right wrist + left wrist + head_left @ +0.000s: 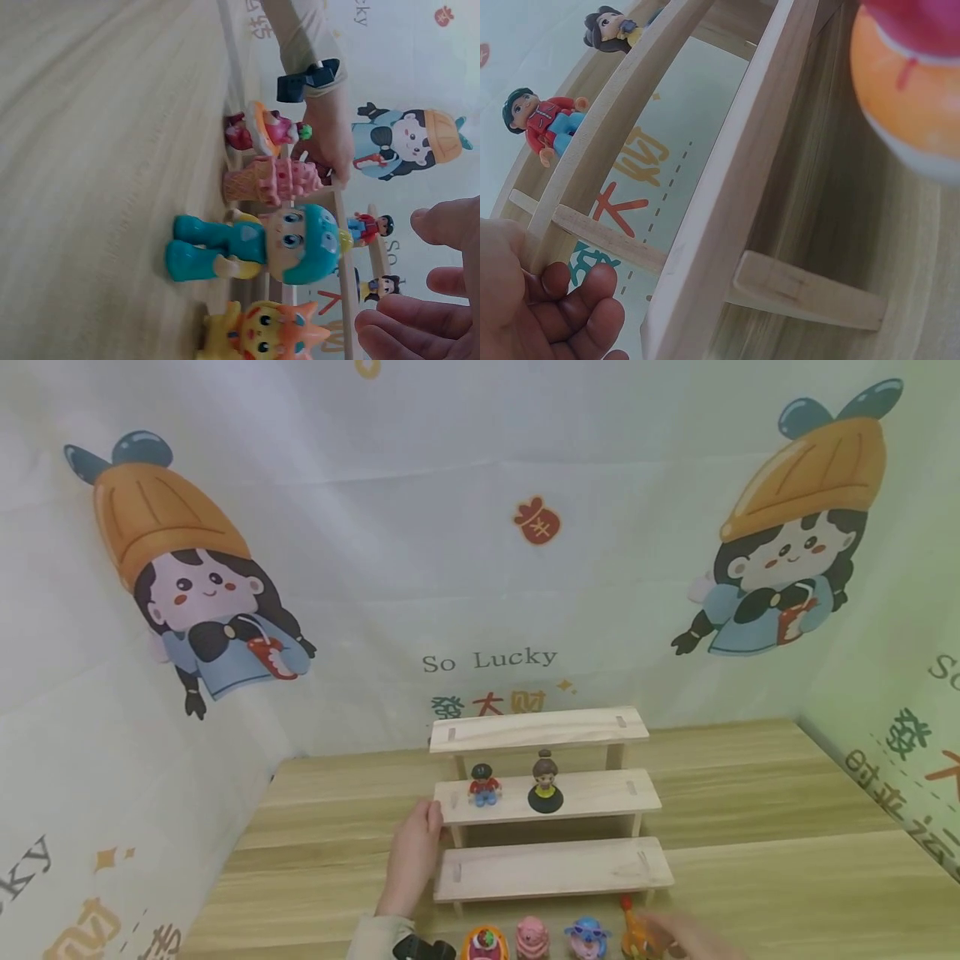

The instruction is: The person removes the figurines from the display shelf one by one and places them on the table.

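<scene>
A three-step wooden shelf (555, 870) stands on the table. My left hand (411, 856) grips the left end of its middle board; in the left wrist view the fingers of that hand (562, 307) curl at the board's edge. On that board are a red-jacketed figure (484, 787) and a bun-haired figure (545, 783). My right hand (693, 937), blurred, is beside an orange figure (637, 937). The right wrist view shows this hand (427, 300) with fingers spread, holding nothing, above the orange figure (262, 334) and a teal one (292, 244).
Along the front edge stand an orange-and-red toy (484, 943), a pink ice-cream toy (532, 937) and a blue-haired figure (587, 937). A printed cloth (480, 568) hangs behind and at both sides of the wooden table (750, 793).
</scene>
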The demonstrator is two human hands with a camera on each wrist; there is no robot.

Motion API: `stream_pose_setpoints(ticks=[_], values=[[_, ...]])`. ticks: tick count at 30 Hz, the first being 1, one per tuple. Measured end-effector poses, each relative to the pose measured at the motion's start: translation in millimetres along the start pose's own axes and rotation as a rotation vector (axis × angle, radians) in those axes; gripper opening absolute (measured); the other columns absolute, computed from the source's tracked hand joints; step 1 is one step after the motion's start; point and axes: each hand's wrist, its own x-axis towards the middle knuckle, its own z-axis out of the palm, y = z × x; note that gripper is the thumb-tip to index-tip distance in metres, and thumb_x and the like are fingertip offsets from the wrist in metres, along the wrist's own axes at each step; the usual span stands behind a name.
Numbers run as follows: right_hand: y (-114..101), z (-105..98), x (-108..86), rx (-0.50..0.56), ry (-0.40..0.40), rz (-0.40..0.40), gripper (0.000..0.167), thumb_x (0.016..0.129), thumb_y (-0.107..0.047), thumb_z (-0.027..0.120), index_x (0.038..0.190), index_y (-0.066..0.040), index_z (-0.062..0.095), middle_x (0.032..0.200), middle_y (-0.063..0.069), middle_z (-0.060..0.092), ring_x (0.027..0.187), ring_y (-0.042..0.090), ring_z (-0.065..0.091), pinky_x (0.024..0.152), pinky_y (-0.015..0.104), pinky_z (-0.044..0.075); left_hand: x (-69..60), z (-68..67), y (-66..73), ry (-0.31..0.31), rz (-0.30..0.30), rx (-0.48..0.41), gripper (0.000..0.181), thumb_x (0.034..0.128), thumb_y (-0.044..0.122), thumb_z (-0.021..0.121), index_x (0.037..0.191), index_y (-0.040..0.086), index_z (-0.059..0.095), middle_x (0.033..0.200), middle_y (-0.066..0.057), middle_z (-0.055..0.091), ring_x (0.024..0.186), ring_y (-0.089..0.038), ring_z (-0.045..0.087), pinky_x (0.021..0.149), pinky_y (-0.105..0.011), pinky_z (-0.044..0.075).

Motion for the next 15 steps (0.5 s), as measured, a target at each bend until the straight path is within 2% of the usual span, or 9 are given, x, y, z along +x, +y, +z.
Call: stream_pose_setpoints(ticks=[1,3,6,8,11,15], values=[[-6,1,-2.2,-0.041,0.061,-0.022,0.057,0.09,-0.017,0.063,0.122,0.024,0.039,0.104,0.034,0.057,0.091,0.009,0.059,0.072,0.03,0.053,0.1,-0.1,0.3,-0.002,0.001,-0.005,0.031,0.1025,0.025,0.038,0.1,0.003,0.059,0.083,-0.01,0.066,0.076,-0.021,0.063,0.071,-0.041,0.051],[-19,6,-5.8,-0.148,0.238,-0.047,0.053,0.087,-0.017,0.068,0.123,0.015,0.046,0.103,0.023,0.06,0.088,0.001,0.056,0.068,0.024,0.05,0.5,0.2,0.4,-0.007,-0.001,-0.012,0.031,0.1026,0.025,0.038,0.101,0.003,0.059,0.084,-0.01,0.066,0.076,-0.021,0.063,0.071,-0.04,0.051],[-34,14,-7.6,-0.295,0.495,-0.037,0.047,0.083,-0.022,0.073,0.122,-0.001,0.055,0.098,0.003,0.065,0.083,-0.003,0.055,0.064,0.023,0.049,1.2,0.3,0.8,-0.011,0.002,-0.011,0.031,0.1026,0.025,0.037,0.099,0.004,0.059,0.082,-0.009,0.065,0.075,-0.02,0.062,0.069,-0.038,0.051],[-40,15,-5.4,-0.359,0.603,-0.016,0.046,0.079,-0.024,0.078,0.118,-0.01,0.059,0.094,-0.008,0.064,0.079,-0.003,0.056,0.062,0.023,0.049,1.1,0.4,0.4,-0.018,-0.004,-0.009,0.03,0.1026,0.025,0.037,0.098,0.004,0.059,0.081,-0.008,0.065,0.074,-0.019,0.061,0.068,-0.037,0.05],[-43,7,1.9,-0.401,0.65,-0.075,0.048,0.073,-0.018,0.082,0.116,-0.012,0.061,0.092,-0.009,0.065,0.078,0.0,0.057,0.062,0.024,0.05,0.7,-0.1,0.0,-0.022,-0.009,-0.002,0.03,0.1026,0.025,0.037,0.096,0.005,0.059,0.079,-0.006,0.064,0.071,-0.017,0.059,0.066,-0.036,0.049],[-48,-9,14.7,-0.402,0.638,-0.092,0.044,0.073,-0.016,0.081,0.113,-0.01,0.063,0.092,-0.007,0.066,0.078,0.0,0.058,0.064,0.024,0.051,-0.2,-0.9,0.0,-0.015,-0.001,-0.004,0.03,0.1024,0.025,0.038,0.095,0.005,0.058,0.077,-0.006,0.062,0.07,-0.017,0.058,0.065,-0.035,0.048]])
